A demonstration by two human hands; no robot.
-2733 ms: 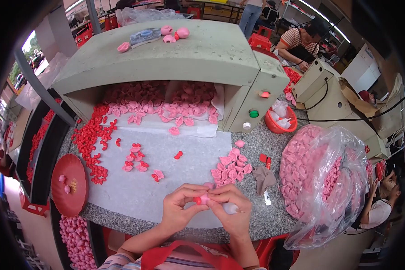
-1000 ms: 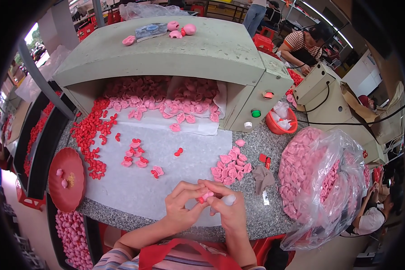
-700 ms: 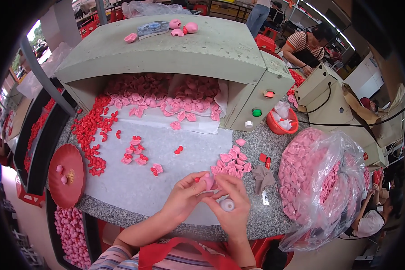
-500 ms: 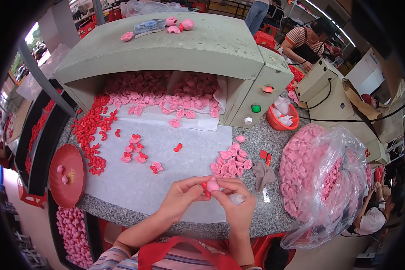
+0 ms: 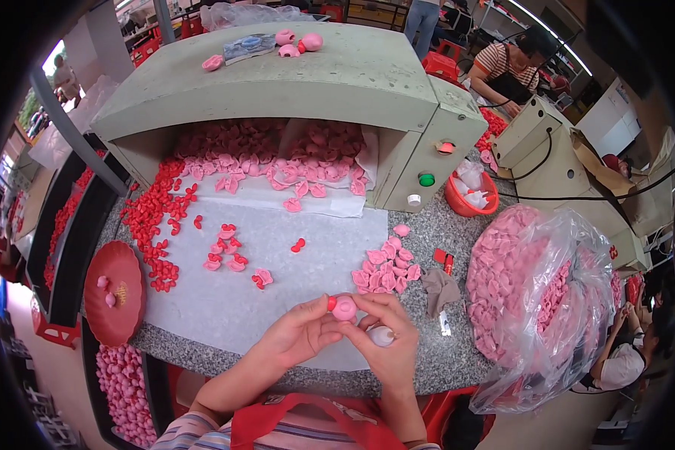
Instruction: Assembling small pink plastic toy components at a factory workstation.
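Observation:
Over the near edge of the white sheet, my two hands meet around a small, rounded pink plastic part. A glossy red lobed piece sits against its left side, at the thumb and fingertips of my left hand. My right hand pinches the pink part from the right. Beneath its curled fingers shows a whitish rounded object, partly hidden. Just beyond my hands lies a pile of pink shell-like parts. Left of centre are small pink-and-red groups and a lone red piece.
A pale green open-fronted machine stands behind, pink parts inside. Red pieces spread along the left, near a red scalloped dish. At right are a clear bag of pink parts, a grey cloth and a red basket.
The pink part has turned in my fingers, so a round face shows. My left fingers have loosened and spread a little, and the whitish object under my right hand shows more.

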